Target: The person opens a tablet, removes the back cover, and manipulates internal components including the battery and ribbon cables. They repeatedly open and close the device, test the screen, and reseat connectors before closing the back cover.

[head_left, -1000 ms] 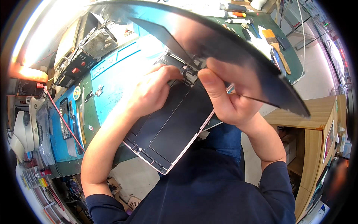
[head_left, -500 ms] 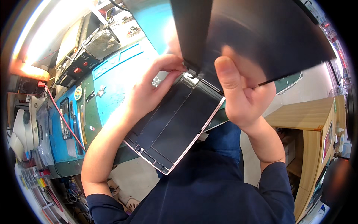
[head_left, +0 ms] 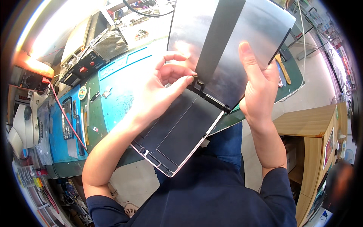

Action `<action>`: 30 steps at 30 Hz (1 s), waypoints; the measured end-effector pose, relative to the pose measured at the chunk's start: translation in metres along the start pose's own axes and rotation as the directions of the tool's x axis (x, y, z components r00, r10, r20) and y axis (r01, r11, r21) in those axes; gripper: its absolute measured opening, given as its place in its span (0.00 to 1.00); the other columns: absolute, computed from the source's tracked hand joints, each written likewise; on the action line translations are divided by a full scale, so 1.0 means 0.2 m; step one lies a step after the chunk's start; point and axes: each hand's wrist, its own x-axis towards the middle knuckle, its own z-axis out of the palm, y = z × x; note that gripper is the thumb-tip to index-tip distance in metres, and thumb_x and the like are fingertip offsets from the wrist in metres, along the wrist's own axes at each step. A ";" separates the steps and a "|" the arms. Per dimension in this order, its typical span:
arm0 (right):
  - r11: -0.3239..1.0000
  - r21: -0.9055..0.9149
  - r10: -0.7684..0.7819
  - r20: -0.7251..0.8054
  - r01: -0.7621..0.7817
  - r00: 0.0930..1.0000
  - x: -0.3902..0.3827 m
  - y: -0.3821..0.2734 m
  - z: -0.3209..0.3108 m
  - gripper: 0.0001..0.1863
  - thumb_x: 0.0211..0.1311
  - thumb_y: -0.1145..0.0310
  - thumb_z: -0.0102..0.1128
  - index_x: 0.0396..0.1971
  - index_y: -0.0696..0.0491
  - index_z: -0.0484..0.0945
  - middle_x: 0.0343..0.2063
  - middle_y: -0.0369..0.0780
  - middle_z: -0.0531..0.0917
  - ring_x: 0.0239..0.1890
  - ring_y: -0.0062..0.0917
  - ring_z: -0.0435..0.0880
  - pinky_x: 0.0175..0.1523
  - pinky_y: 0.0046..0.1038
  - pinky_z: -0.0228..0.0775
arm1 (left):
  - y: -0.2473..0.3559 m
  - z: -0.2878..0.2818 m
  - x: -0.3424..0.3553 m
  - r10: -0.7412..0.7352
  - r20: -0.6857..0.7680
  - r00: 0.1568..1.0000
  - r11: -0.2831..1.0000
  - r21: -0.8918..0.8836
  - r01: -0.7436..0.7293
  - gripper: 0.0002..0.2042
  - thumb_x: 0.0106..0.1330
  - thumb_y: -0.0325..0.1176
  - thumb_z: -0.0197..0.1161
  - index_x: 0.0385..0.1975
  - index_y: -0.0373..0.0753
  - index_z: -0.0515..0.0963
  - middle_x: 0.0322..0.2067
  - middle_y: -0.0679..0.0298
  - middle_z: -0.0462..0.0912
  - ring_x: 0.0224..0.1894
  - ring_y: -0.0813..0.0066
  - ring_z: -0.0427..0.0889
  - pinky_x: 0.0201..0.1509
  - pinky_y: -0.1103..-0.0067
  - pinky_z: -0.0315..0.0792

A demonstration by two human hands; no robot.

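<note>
Right hand (head_left: 259,90) props screen panel (head_left: 230,45); left hand (head_left: 166,87) pinches connector (head_left: 197,84).

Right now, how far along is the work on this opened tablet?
Done: the screen panel is lifted off the tablet body and swung upright, metal back showing. In hand: the right hand props the panel while the left hand pinches at the connector on the hinge edge. Left: the panel looks joined to the body there, so it is not yet separated.
</note>
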 end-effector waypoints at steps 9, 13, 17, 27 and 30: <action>0.986 -0.046 -0.158 0.000 0.158 0.987 0.03 0.00 -0.01 0.15 0.71 0.72 0.63 0.53 0.61 0.77 0.49 0.37 0.83 0.51 0.19 0.78 0.61 0.24 0.65 | 0.02 0.01 0.02 0.123 0.009 0.992 0.989 0.087 -0.123 0.21 0.69 0.21 0.65 0.60 0.35 0.68 0.44 0.59 0.86 0.49 0.76 0.82 0.59 0.79 0.74; 0.963 -0.083 -0.262 -0.073 0.256 0.962 0.06 0.02 -0.04 0.15 0.71 0.72 0.63 0.53 0.62 0.77 0.49 0.38 0.83 0.50 0.18 0.78 0.60 0.22 0.66 | 0.03 0.02 0.03 0.187 0.011 0.982 0.975 0.117 -0.188 0.21 0.68 0.21 0.65 0.60 0.32 0.69 0.43 0.59 0.85 0.47 0.76 0.82 0.56 0.79 0.74; 0.969 -0.044 -0.246 -0.088 0.243 0.965 0.05 -0.01 0.01 0.14 0.71 0.72 0.63 0.51 0.63 0.78 0.48 0.39 0.83 0.49 0.17 0.78 0.59 0.20 0.67 | 0.03 0.02 0.03 0.188 0.007 0.982 0.973 0.132 -0.188 0.21 0.68 0.21 0.65 0.60 0.31 0.69 0.43 0.60 0.85 0.46 0.77 0.82 0.56 0.79 0.74; 0.939 -0.198 -0.272 0.070 0.280 0.960 0.04 -0.03 -0.02 0.14 0.71 0.69 0.64 0.47 0.65 0.81 0.42 0.37 0.85 0.45 0.15 0.78 0.55 0.17 0.65 | 0.01 0.00 0.03 0.225 0.040 0.974 0.946 0.230 -0.228 0.20 0.68 0.23 0.65 0.59 0.32 0.71 0.43 0.60 0.86 0.46 0.76 0.82 0.55 0.78 0.74; 0.948 -0.097 -0.296 0.075 0.302 0.952 0.02 -0.02 0.01 0.12 0.71 0.71 0.64 0.45 0.64 0.81 0.39 0.36 0.85 0.41 0.15 0.80 0.49 0.17 0.70 | 0.01 -0.01 0.03 0.248 0.076 0.966 0.916 0.306 -0.259 0.20 0.68 0.22 0.65 0.59 0.33 0.72 0.42 0.61 0.86 0.46 0.75 0.83 0.56 0.77 0.75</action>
